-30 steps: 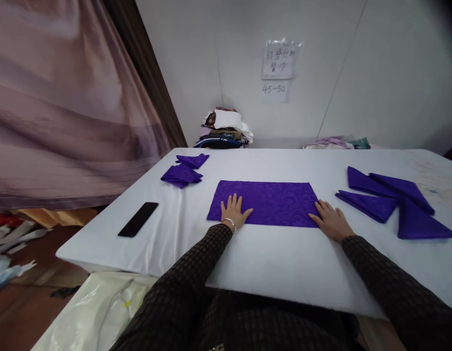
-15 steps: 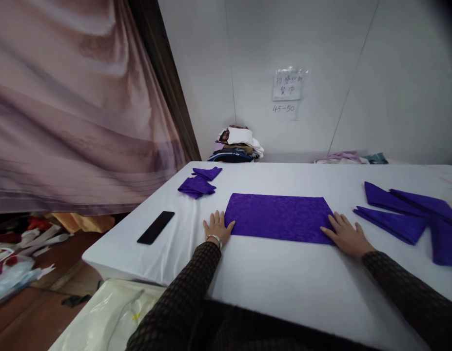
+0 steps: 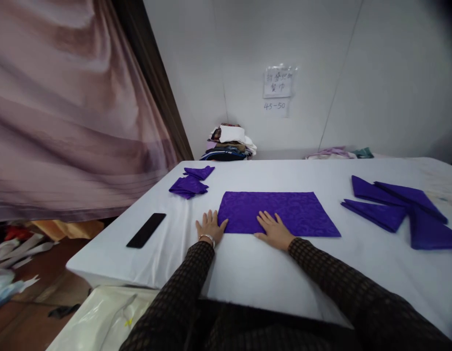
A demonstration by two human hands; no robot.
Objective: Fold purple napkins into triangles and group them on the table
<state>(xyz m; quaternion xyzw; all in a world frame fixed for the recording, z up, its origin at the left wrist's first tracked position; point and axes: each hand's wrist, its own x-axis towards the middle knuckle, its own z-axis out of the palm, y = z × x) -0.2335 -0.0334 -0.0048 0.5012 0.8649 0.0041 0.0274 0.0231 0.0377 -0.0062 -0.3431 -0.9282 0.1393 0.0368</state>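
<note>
A purple patterned cloth [image 3: 299, 212] lies flat as a wide folded rectangle on the white-covered table [image 3: 269, 278]. At its left end rests my left hand [image 3: 211, 226], fingers spread, touching the cloth's edge, with a bracelet at the wrist. My right hand [image 3: 275, 231] lies palm down on the middle of the cloth's near edge, fingers apart. Neither hand grips anything. Folded purple pieces [image 3: 189, 186] sit at the table's far left, and several more purple folded cloths [image 3: 388, 214] overlap on the right.
A black flat object [image 3: 147, 230] lies on the table's left side. Behind the table are a clothes pile [image 3: 231, 144] and a wall with paper signs [image 3: 278, 83]. A pink curtain [image 3: 72, 107] hangs at left. Plastic-covered material [image 3: 101, 312] lies at the near left.
My right hand has moved left from the cloth's right end to its middle. My left hand stays at the left end. The whole view has shifted slightly.
</note>
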